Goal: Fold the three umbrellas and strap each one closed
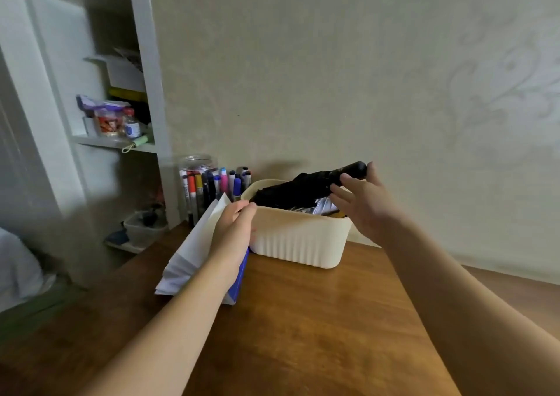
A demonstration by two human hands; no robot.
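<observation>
Wall: pale patterned wall (pixel 348 71) rises straight behind everything and closes off the far side.
Surface: brown wooden surface (pixel 303 320); its near and middle parts lie bare, giving open room in front of the bin; the left edge runs diagonally toward the shelf unit, the far edge meets the wall.
Shelf unit: white shelf unit (pixel 100 62) stands at far left, off the surface, with small bottles and packets on one shelf.
Bin: cream ribbed bin (pixel 300 241) sits at the back of the surface near the wall, its open rim facing up.
White bag: white paper bag (pixel 194 244) with a blue side leans just left of the bin, touching it.
Black umbrella: black umbrella (pixel 303 188), folded, lies tilted in the bin, canopy inside, handle end poking over the right rim toward the wall.
Other contents: something silvery lies under the umbrella; too unclear to name.
Pen jar: clear pen jar (pixel 200 180) of markers stands behind the bag by the wall.
Right hand: right hand (pixel 363 201) reaches in from the right, arm stretched long; fingers loosely spread around the umbrella's handle, thumb at its tip, not clamped.
Left hand: left hand (pixel 233 226) rests at the bin's left rim, fingers curled over the edge, gripping it.
</observation>
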